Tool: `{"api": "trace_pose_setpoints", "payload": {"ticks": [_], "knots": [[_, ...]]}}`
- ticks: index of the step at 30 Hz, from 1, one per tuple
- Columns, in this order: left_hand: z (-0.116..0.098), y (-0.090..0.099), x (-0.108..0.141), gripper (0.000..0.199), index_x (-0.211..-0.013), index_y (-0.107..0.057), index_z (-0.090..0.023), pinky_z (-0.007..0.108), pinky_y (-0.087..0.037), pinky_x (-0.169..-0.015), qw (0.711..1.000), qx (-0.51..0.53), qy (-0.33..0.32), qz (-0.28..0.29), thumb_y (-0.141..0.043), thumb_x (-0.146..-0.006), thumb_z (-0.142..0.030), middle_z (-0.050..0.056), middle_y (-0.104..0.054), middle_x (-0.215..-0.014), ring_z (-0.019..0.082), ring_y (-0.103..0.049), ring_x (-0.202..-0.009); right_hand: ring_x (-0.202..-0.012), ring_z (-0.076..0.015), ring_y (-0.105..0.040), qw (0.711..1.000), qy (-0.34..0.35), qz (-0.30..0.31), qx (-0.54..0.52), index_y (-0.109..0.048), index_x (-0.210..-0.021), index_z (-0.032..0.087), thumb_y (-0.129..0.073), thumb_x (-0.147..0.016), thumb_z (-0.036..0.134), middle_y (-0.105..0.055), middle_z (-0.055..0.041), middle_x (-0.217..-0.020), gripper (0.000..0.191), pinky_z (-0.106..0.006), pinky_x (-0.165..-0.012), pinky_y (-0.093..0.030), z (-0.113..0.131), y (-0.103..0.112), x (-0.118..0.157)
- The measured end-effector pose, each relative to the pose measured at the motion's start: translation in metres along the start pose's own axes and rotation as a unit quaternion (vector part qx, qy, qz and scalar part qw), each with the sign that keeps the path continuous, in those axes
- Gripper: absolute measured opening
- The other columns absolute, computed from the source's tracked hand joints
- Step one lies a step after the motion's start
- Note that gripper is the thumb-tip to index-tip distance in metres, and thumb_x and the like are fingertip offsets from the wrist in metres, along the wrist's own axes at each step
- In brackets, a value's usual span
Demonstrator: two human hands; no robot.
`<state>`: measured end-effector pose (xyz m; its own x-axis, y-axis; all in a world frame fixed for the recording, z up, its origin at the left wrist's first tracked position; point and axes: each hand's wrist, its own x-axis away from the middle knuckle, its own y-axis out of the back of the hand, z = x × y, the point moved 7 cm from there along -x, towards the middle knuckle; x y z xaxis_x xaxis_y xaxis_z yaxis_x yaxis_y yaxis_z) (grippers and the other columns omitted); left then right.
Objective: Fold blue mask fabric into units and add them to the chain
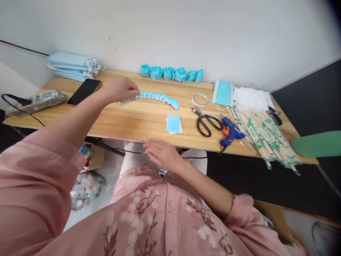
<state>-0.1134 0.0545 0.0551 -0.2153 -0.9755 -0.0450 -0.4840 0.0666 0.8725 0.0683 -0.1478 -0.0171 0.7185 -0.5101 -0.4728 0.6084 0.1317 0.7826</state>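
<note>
My left hand (121, 89) reaches over the wooden table with its fingers pinched at the left part of a curved row of small folded blue pieces (160, 96); what lies between its fingertips is hidden. My right hand (163, 154) hovers just off the table's front edge above my lap, empty, its fingers loosely apart. Between the row and this hand lies a small stack of blue and white squares (174, 124). Black-handled scissors (206, 121) and a blue glue gun (231, 133) rest to the right of the squares.
Blue fabric flowers (168, 73) line the wall. Folded masks (70, 65), a phone (84, 91) and a power strip (39, 101) sit left. On the right are a tape ring (200, 100), a mask (223, 93), wrapped sticks (269, 135) and a green object (317, 144).
</note>
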Motion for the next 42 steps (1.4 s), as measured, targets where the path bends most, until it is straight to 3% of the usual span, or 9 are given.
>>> {"api": "trace_pose_setpoints", "payload": {"ticks": [2,5,8,11,16,21,26,31,42], "knots": [[0.019,0.006,0.008,0.027,-0.084,-0.077,-0.020,0.032,-0.042,-0.081,0.999,-0.039,0.019,0.006,-0.061,-0.076,-0.039,0.005,-0.071,-0.076,0.026,-0.063,-0.087,-0.076,-0.0152,-0.068,0.997,0.028,0.065,-0.013,-0.065,-0.091,0.020,-0.049,-0.101,0.028,-0.073,-0.0036,-0.082,0.021,-0.027,-0.071,-0.052,0.010,-0.013,0.024],[0.048,0.016,0.017,0.031,-0.085,-0.077,-0.020,0.031,-0.041,-0.079,0.997,-0.061,0.048,-0.015,-0.059,-0.074,-0.044,0.005,-0.071,-0.074,0.026,-0.063,-0.086,-0.065,-0.0135,-0.065,0.993,-0.048,0.104,0.006,-0.061,-0.074,0.019,-0.051,-0.101,0.032,-0.068,-0.0012,-0.068,0.032,-0.024,-0.064,-0.048,0.003,-0.013,0.064],[0.072,0.027,0.022,0.030,-0.087,-0.076,-0.022,0.033,-0.043,-0.078,0.995,-0.070,0.058,-0.050,-0.061,-0.074,-0.045,0.006,-0.073,-0.082,0.026,-0.064,-0.087,-0.081,-0.0171,-0.071,0.978,-0.140,0.155,0.008,-0.066,-0.101,0.020,-0.056,-0.098,0.025,-0.074,-0.0047,-0.091,0.012,-0.027,-0.068,-0.054,-0.006,0.000,0.092],[0.087,0.035,0.026,0.039,-0.103,-0.072,-0.022,0.035,-0.046,-0.082,0.994,-0.067,0.058,-0.071,-0.067,-0.074,-0.047,0.008,-0.073,-0.097,0.026,-0.064,-0.090,-0.102,-0.0219,-0.071,0.979,-0.120,0.167,-0.007,-0.058,-0.131,0.024,-0.050,-0.096,0.017,-0.074,-0.0092,-0.113,0.036,-0.034,-0.079,-0.060,0.006,0.029,0.096],[0.081,0.021,0.026,0.074,-0.135,-0.054,-0.017,0.040,-0.046,-0.096,0.998,-0.061,0.014,-0.025,-0.071,-0.072,-0.053,0.015,-0.064,-0.132,0.031,-0.060,-0.113,-0.103,-0.0257,-0.073,0.986,-0.119,0.070,0.091,-0.045,-0.146,0.033,-0.051,-0.097,0.021,-0.074,-0.0097,-0.119,0.051,-0.040,-0.081,-0.062,0.000,0.097,0.073],[0.076,-0.003,0.021,0.082,-0.145,-0.046,-0.018,0.042,-0.041,-0.106,0.996,-0.083,0.000,-0.006,-0.068,-0.073,-0.051,0.016,-0.057,-0.144,0.034,-0.056,-0.126,-0.113,-0.0316,-0.069,0.965,-0.197,-0.016,0.172,-0.046,-0.145,0.028,-0.055,-0.096,0.027,-0.071,-0.0117,-0.125,0.051,-0.050,-0.091,-0.058,-0.053,0.130,0.028],[0.090,-0.015,0.012,0.085,-0.149,-0.043,-0.021,0.043,-0.045,-0.101,0.999,-0.049,-0.008,0.003,-0.068,-0.075,-0.054,0.016,-0.060,-0.141,0.034,-0.059,-0.121,-0.121,-0.0358,-0.062,0.951,-0.243,-0.018,0.191,-0.042,-0.149,0.020,-0.062,-0.090,0.027,-0.064,-0.0176,-0.136,0.063,-0.056,-0.098,-0.051,-0.120,0.116,-0.025],[0.094,-0.016,0.008,0.083,-0.147,-0.045,-0.017,0.042,-0.046,-0.098,0.999,-0.043,-0.032,-0.009,-0.069,-0.076,-0.051,0.016,-0.065,-0.128,0.032,-0.061,-0.110,-0.121,-0.0386,-0.060,0.939,-0.285,0.034,0.192,-0.045,-0.147,0.016,-0.073,-0.081,0.036,-0.064,-0.0197,-0.135,0.074,-0.054,-0.099,-0.049,-0.178,0.092,-0.050],[0.102,-0.006,0.007,0.069,-0.145,-0.047,-0.019,0.033,-0.049,-0.093,0.998,-0.059,0.004,0.011,-0.061,-0.079,-0.035,0.006,-0.068,-0.112,0.020,-0.061,-0.095,-0.118,-0.0337,-0.062,0.940,-0.299,0.091,0.135,-0.051,-0.142,0.016,-0.070,-0.084,0.026,-0.069,-0.0147,-0.130,0.062,-0.051,-0.100,-0.049,-0.202,0.080,-0.079]]}}
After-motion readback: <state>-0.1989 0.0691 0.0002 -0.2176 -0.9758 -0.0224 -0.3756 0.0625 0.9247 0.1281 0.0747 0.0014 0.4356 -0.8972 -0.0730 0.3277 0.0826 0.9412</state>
